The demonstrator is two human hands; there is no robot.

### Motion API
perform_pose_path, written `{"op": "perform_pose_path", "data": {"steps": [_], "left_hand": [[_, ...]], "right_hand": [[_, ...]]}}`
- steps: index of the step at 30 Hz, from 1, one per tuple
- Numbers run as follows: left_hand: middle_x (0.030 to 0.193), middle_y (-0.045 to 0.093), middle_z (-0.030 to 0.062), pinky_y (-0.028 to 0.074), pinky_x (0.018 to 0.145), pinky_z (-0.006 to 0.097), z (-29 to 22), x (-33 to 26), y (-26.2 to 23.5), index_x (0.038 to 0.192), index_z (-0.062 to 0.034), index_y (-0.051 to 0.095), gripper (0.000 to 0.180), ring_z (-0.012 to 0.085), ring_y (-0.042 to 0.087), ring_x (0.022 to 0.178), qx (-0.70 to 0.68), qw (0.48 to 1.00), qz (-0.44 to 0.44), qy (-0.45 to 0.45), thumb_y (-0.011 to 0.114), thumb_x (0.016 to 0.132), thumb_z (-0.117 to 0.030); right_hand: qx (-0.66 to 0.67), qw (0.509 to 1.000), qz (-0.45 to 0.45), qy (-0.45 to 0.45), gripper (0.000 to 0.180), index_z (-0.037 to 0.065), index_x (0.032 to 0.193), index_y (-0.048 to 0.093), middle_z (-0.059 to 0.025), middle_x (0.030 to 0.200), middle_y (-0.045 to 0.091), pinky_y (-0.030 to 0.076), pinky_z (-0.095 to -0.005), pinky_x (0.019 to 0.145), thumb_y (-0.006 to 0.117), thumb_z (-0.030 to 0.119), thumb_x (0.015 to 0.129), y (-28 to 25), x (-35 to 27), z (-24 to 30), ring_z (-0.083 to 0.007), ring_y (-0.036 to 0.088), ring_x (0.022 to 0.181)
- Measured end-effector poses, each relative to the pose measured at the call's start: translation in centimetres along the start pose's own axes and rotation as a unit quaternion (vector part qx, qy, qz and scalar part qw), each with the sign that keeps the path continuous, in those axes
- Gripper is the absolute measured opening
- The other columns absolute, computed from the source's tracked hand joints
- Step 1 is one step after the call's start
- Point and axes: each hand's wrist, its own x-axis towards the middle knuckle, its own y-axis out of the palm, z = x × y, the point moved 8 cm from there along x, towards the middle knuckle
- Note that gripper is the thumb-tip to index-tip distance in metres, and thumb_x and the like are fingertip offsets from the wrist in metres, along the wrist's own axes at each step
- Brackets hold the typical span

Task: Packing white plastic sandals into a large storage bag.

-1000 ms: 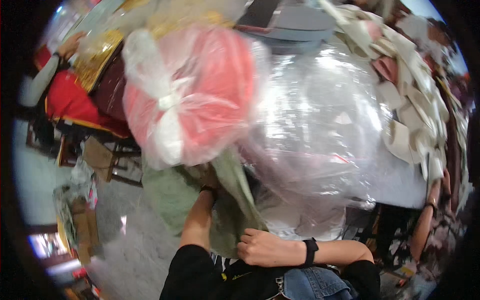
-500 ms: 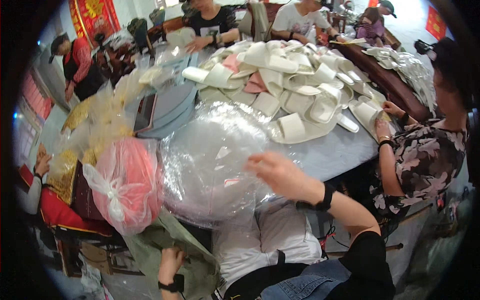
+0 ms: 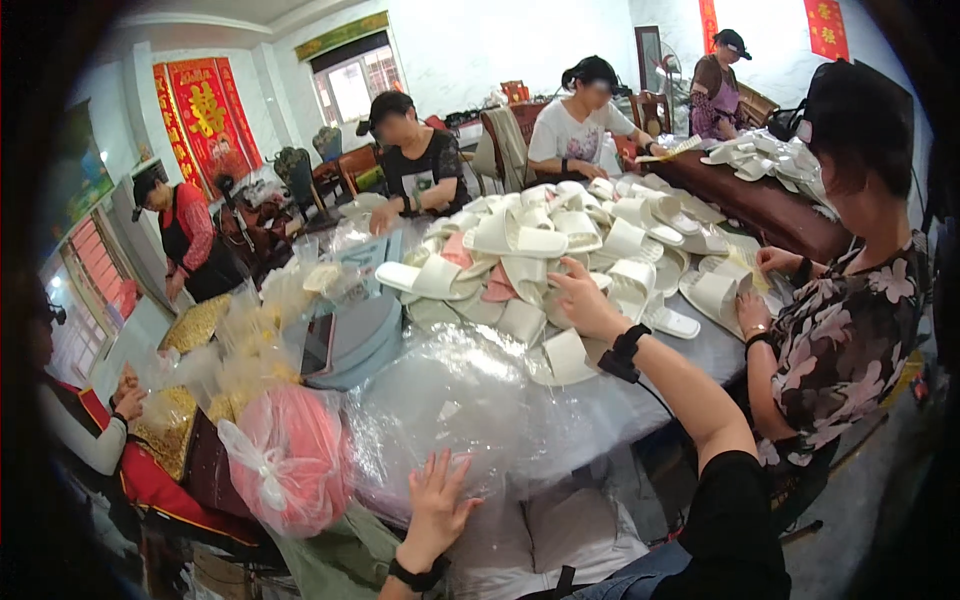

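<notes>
My left hand [image 3: 438,503] lies with fingers spread at the near edge of a large clear plastic bag [image 3: 400,400]. Stretched forward, my right hand [image 3: 590,306] is at the near side of a heap of white slippers [image 3: 600,228]. Its fingers are apart, close to a white slipper, and no slipper is visibly gripped; whether they touch is hard to tell. One white slipper [image 3: 562,358] sits just below that hand, at the edge of the clear bag. Two pink slippers [image 3: 497,285] show among the white ones.
Left of the clear bag stands a knotted bag of pink items [image 3: 290,462]. Behind it are a grey-blue rounded case [image 3: 355,340] and clear bags of yellowish pieces [image 3: 240,370]. A co-worker in a flowered top [image 3: 830,340] handles a slipper at right; several others work around.
My right hand has moved forward from over the clear bag to the slipper heap. My left hand has risen from the green cloth to the bag's near edge. The view has tilted up.
</notes>
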Motion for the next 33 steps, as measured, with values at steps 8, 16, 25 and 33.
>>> {"op": "perform_pose_path", "data": {"steps": [8, 16, 25, 33], "left_hand": [[0.17, 0.018, 0.0084, 0.011, 0.106, 0.083, 4.0, 1.9, 6.2, 0.159, -0.0343, 0.036, 0.077, 0.046, 0.014, 0.154, 0.138, 0.987, 0.087, 0.002, 0.061, 0.091, -0.062], [0.17, 0.021, 0.0086, 0.007, 0.107, 0.081, 3.6, 2.0, 5.4, 0.157, -0.0333, 0.04, 0.073, 0.0454, 0.017, 0.153, 0.109, 0.991, 0.073, -0.002, 0.056, 0.093, -0.065], [0.169, 0.023, 0.0093, 0.006, 0.109, 0.08, 3.4, 2.2, 5.5, 0.155, -0.0308, 0.044, 0.072, 0.0446, 0.017, 0.154, 0.103, 0.992, 0.068, -0.004, 0.058, 0.092, -0.063], [0.167, 0.028, 0.0105, 0.005, 0.111, 0.078, 3.5, 2.1, 5.0, 0.153, -0.0303, 0.046, 0.072, 0.0446, 0.02, 0.153, 0.1, 0.993, 0.055, -0.008, 0.059, 0.091, -0.065]], "right_hand": [[-0.028, 0.984, -0.121, 0.126, 0.06, 0.01, 0.139, 0.062, -0.0402, 0.154, 0.028, 0.038, -0.0462, 0.114, 0.075, 0.022, 0.081, 0.3, 5.7, -8.1, -0.0525, 0.045, 0.132], [0.258, 0.927, -0.152, 0.227, 0.04, -0.002, 0.123, 0.07, -0.0156, 0.093, 0.072, 0.053, -0.0342, 0.076, 0.072, 0.019, 0.089, 2.0, 8.0, -12.3, -0.0209, 0.068, 0.087], [0.533, 0.795, -0.04, 0.287, 0.015, -0.001, 0.106, 0.068, -0.0036, 0.084, 0.065, 0.043, -0.0242, 0.054, 0.068, 0.004, 0.092, 3.5, 3.7, -4.9, -0.0091, 0.057, 0.066], [0.502, 0.835, -0.037, 0.223, 0.01, 0.006, 0.103, 0.071, 0.0035, 0.08, 0.06, 0.03, -0.0209, 0.049, 0.07, 0.006, 0.094, -0.6, -2.5, 0.4, -0.001, 0.043, 0.055]]}}
